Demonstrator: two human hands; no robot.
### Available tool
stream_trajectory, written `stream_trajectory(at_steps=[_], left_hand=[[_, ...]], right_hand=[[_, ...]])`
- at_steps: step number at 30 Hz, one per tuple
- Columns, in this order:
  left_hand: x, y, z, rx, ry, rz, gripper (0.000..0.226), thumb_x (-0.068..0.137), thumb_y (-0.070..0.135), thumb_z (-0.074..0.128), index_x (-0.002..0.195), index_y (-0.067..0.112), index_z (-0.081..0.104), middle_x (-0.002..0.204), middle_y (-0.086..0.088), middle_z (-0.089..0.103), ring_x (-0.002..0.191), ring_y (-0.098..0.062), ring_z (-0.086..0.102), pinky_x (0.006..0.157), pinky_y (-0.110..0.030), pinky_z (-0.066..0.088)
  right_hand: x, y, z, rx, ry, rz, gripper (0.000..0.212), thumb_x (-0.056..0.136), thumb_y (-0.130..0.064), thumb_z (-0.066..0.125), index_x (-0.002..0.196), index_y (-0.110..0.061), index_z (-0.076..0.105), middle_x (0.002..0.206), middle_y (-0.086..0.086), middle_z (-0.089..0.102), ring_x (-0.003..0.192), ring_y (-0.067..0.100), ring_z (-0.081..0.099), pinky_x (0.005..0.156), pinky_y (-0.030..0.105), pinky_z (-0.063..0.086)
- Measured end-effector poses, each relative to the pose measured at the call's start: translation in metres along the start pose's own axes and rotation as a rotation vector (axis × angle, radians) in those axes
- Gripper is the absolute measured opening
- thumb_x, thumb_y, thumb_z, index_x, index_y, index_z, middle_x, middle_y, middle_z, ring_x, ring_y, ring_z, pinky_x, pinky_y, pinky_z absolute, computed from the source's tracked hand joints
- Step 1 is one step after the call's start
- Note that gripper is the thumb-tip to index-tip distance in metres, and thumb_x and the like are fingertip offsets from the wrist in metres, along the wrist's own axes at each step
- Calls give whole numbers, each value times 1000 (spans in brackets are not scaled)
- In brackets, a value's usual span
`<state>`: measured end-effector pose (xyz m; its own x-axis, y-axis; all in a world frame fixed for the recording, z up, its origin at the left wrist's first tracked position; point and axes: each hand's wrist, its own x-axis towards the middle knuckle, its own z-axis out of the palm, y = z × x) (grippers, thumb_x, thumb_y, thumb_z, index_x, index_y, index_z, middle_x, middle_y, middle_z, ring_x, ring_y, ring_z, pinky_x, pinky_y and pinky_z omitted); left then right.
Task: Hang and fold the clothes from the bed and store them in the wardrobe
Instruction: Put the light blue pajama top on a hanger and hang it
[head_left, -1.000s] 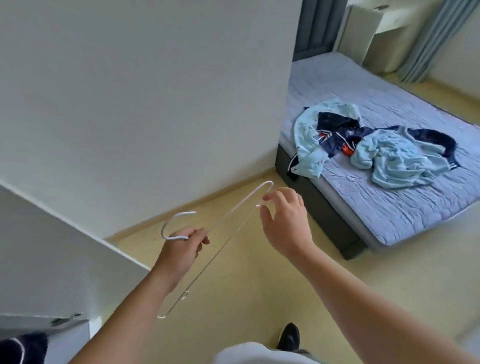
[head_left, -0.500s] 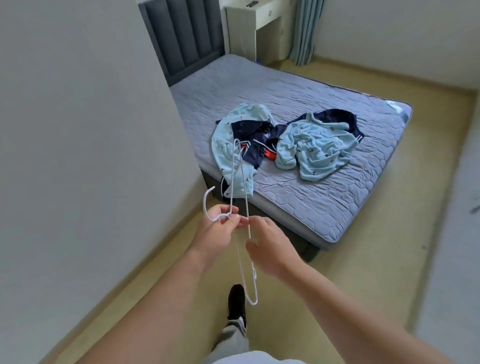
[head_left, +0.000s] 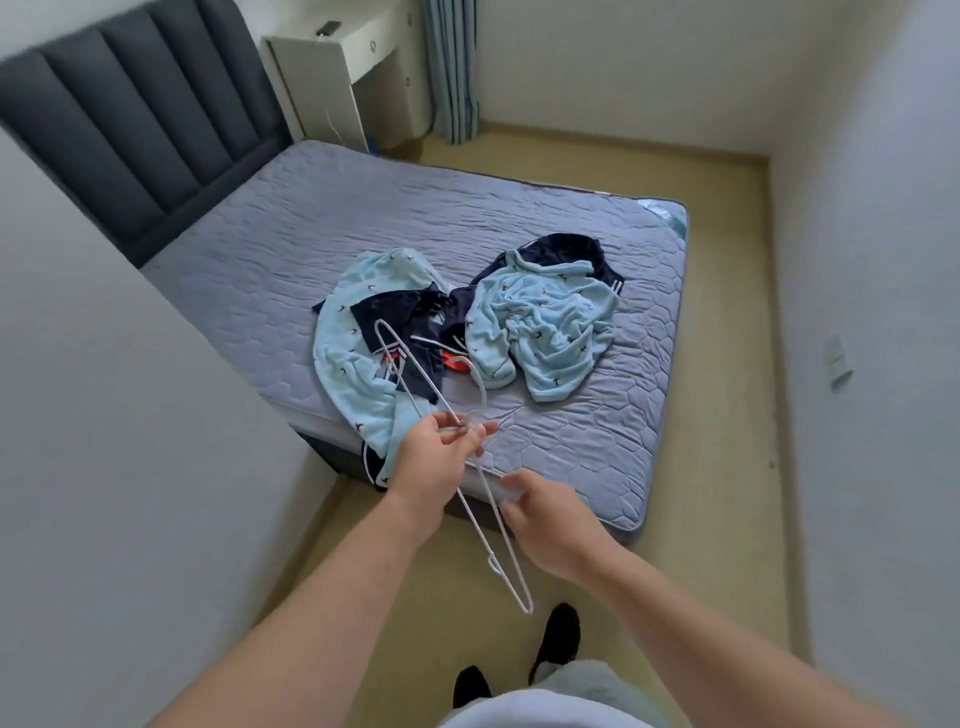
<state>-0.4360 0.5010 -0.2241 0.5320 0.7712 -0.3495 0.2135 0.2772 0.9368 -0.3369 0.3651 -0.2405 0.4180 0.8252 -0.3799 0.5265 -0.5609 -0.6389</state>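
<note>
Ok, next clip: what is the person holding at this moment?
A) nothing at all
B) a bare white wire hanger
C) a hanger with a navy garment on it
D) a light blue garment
B: the left hand pinches the white wire hanger near its hook and the right hand holds its lower arm. Nothing hangs on it, and the clothes lie heaped on the bed.

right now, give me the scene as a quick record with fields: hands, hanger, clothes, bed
left hand: pinches the white wire hanger near its hook
right hand: curled round the hanger's lower wire
clothes: light blue garments and a dark navy garment, heaped on the bed
bed: grey quilted mattress, dark headboard
</note>
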Motion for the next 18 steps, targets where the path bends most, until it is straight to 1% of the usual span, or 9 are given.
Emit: stream_trajectory(at_steps=[3, 5, 7, 9, 11, 12, 13, 15, 18], left_hand=[[46, 10, 17, -12, 21, -28, 18, 97, 15, 67, 106, 10, 53, 97, 3, 79, 68, -6, 62, 69, -18, 50], [71, 19, 28, -42, 71, -44, 19, 94, 14, 71, 104, 8, 56, 95, 0, 78, 64, -5, 64, 58, -13, 49], [93, 27, 42, -42, 118, -60, 23, 89, 14, 77, 104, 5, 61, 91, -4, 76, 64, -6, 67, 52, -12, 47], [113, 36, 53, -1, 130, -69, 27, 86, 15, 80, 103, 3, 64, 87, -6, 70, 66, -7, 67, 52, -13, 46], [134, 43, 63, 49, 121, -70, 26, 84, 18, 81, 100, 5, 66, 85, -2, 67, 70, -9, 64, 61, -16, 49], [143, 46, 68, 68, 118, -74, 25, 84, 19, 82, 98, 6, 66, 84, 0, 65, 71, -9, 62, 66, -18, 49], [152, 49, 72, 87, 122, -83, 26, 84, 20, 82, 98, 5, 66, 83, 1, 64, 70, -7, 60, 66, -18, 48], [168, 51, 77, 117, 128, -101, 30, 84, 21, 82, 102, 3, 67, 84, 1, 63, 64, -3, 56, 59, -13, 46], [191, 52, 80, 170, 78, -156, 34, 85, 22, 81, 111, 5, 67, 93, -5, 64, 72, -9, 56, 53, -11, 44]], right_hand=[[41, 8, -18, -4, -15, -10, 27, 101, -42, 45, 108, -28, 67, 105, -6, 72, 101, 16, 64, 83, 31, 49], [67, 13, -32, 0, -30, -30, 36, 103, -47, 41, 93, -24, 66, 93, -6, 71, 91, 17, 64, 76, 32, 48], [89, 19, -47, 31, -54, -35, 40, 103, -51, 40, 93, -23, 67, 89, -6, 71, 86, 15, 64, 74, 33, 49], [110, 26, -58, 59, -61, -25, 33, 103, -50, 43, 92, -27, 64, 86, -8, 69, 83, 12, 62, 69, 29, 47], [129, 34, -68, 79, -34, -13, 27, 103, -45, 44, 86, -28, 57, 81, -9, 64, 78, 11, 58, 63, 26, 41], [137, 37, -72, 90, -16, -10, 28, 104, -42, 44, 83, -26, 54, 80, -8, 63, 76, 12, 56, 61, 27, 39], [145, 40, -76, 109, -3, -4, 29, 104, -40, 43, 83, -23, 53, 80, -7, 63, 75, 13, 56, 62, 28, 39], [157, 44, -83, 162, 19, 17, 29, 105, -38, 42, 84, -20, 53, 81, -4, 64, 75, 14, 56, 62, 29, 40], [177, 50, -94, 217, 79, 60, 29, 105, -36, 43, 81, -23, 52, 75, -6, 61, 71, 10, 55, 61, 29, 40]])
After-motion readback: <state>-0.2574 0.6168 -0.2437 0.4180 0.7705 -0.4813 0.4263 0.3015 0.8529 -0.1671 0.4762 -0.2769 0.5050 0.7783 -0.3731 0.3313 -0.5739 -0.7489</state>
